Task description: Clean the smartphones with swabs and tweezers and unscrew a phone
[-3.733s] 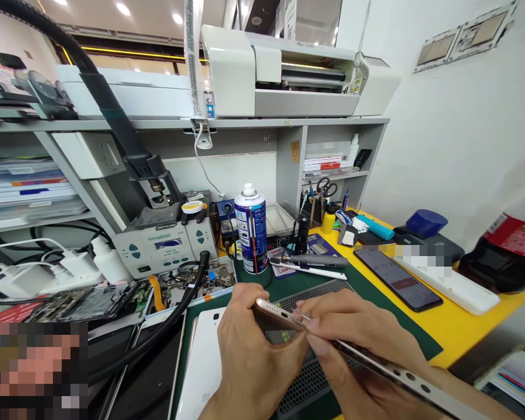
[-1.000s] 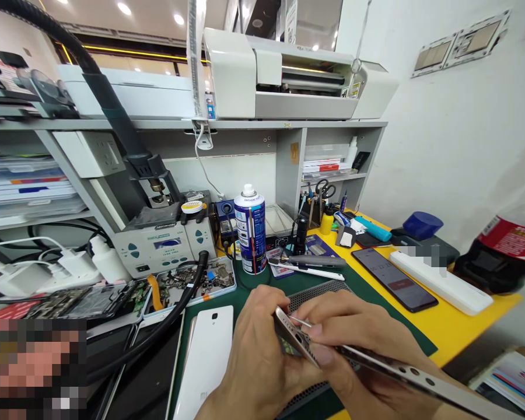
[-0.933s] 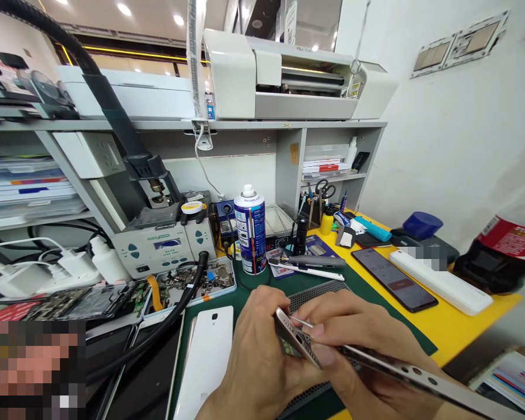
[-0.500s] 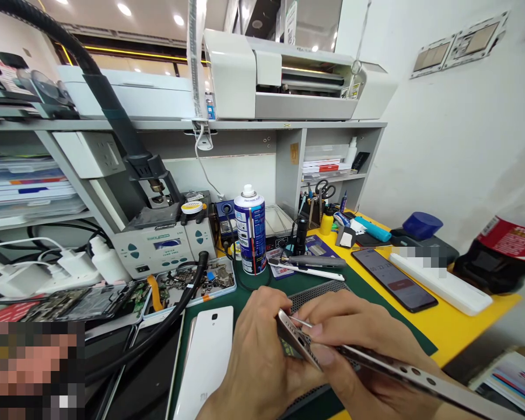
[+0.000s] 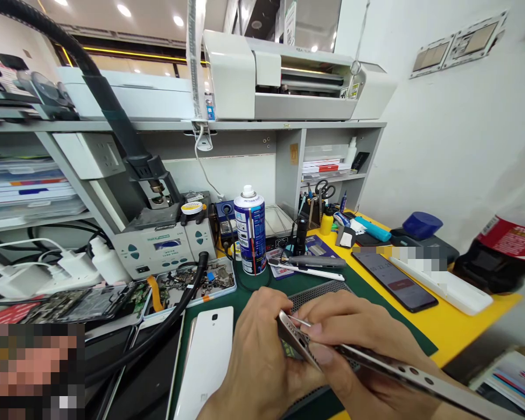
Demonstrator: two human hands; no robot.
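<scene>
My left hand (image 5: 260, 353) is closed round a thin phone (image 5: 298, 341), held on edge with its port side facing up. In my right hand (image 5: 367, 341) are metal tweezers (image 5: 402, 370), which slant down to the lower right and have round holes along them. The thin tip (image 5: 301, 321) pokes out between my right thumb and forefinger and reaches the near end of the phone's edge. A white phone (image 5: 207, 356) lies to the left of my left hand. Under my hands is a dark perforated plate (image 5: 321, 294) on a green mat (image 5: 376, 303).
A spray can (image 5: 250, 233) stands beyond my hands, with a tray of small parts (image 5: 219, 280) and a black hose (image 5: 175, 321) to its left. A dark phone (image 5: 396, 280), a white bar (image 5: 446, 283) and a cola bottle (image 5: 507, 248) are on the right.
Almost nothing differs. My left hand and the phone in it have shifted very slightly; my right hand keeps its hold on the tweezers.
</scene>
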